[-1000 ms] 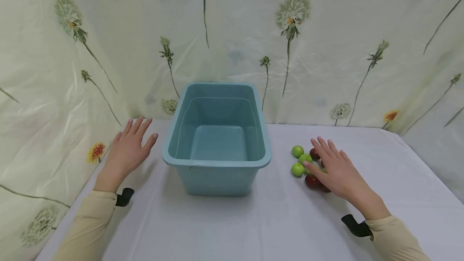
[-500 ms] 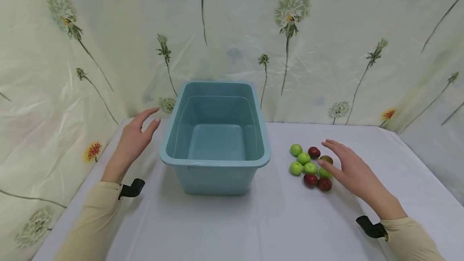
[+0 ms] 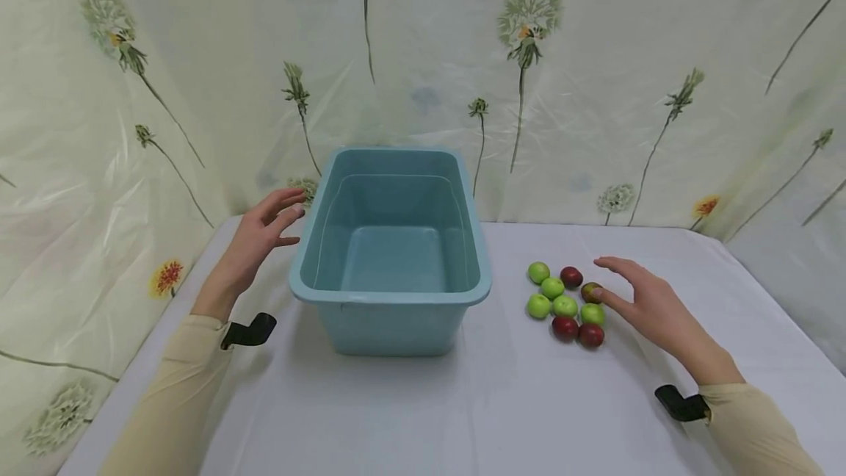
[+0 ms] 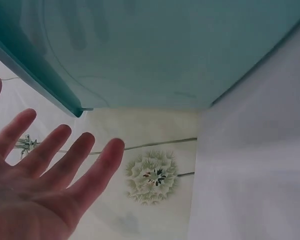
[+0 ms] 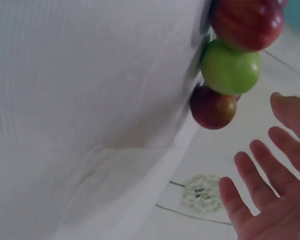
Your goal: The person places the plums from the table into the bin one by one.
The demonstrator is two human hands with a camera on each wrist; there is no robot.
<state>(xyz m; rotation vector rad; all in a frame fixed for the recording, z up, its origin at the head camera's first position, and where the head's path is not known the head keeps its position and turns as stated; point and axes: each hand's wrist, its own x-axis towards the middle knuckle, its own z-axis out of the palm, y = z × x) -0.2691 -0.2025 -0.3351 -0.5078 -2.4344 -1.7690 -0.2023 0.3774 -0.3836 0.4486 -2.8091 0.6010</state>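
Hands (image 3: 261, 237) open, beside bin (image 3: 391, 292), fruit (image 3: 565, 305).

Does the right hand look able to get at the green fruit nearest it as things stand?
Probably yes: the right hand hovers open just beside the green fruit, nothing lies between them, and its top is uncovered.

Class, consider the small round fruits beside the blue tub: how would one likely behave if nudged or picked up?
The fruits look round and smooth, so one would probably roll on the flat white tablecloth. They lie clustered and touching, so nudging one likely shifts its neighbours. Being small, each probably lifts easily in the right hand.
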